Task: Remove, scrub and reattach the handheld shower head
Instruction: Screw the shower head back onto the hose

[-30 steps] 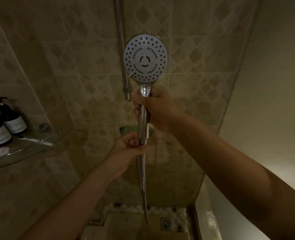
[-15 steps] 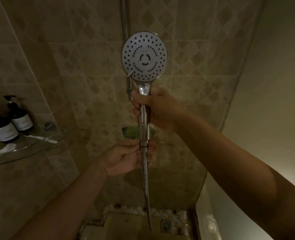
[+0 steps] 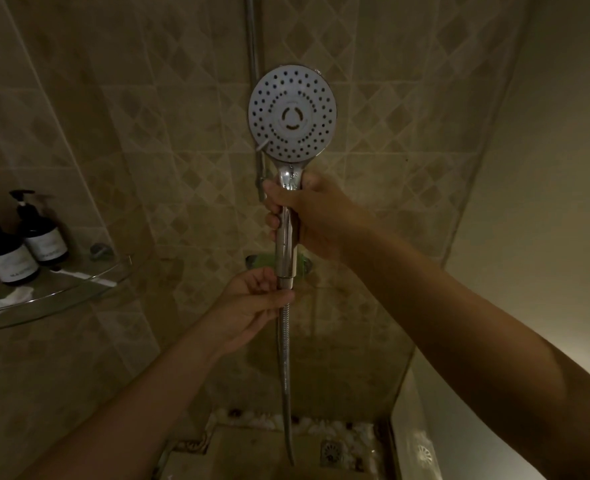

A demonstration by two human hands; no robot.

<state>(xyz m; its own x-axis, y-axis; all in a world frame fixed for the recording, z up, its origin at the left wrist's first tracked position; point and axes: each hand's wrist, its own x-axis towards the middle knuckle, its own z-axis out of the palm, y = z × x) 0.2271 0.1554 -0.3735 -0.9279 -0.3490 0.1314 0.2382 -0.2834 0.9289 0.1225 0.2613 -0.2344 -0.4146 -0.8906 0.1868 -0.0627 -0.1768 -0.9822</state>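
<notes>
Single view, head-worn, wide-angle. Faces the tiled shower corner, tilted somewhat down. The shower head [image 3: 293, 114] sits near and just above centre, spray face toward the lens. Both forearms enter from the bottom edge beneath it. Lower left of it, the glass shelf [image 3: 61, 292]. Far below it, the floor drain [image 3: 331, 452], dim, probably viewed steeply.

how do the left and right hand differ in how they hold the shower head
The right hand wraps the handle of the shower head; the left hand only pinches the hose nut at the handle's base. The right hand sits higher than the left hand. Both are bare.
</notes>
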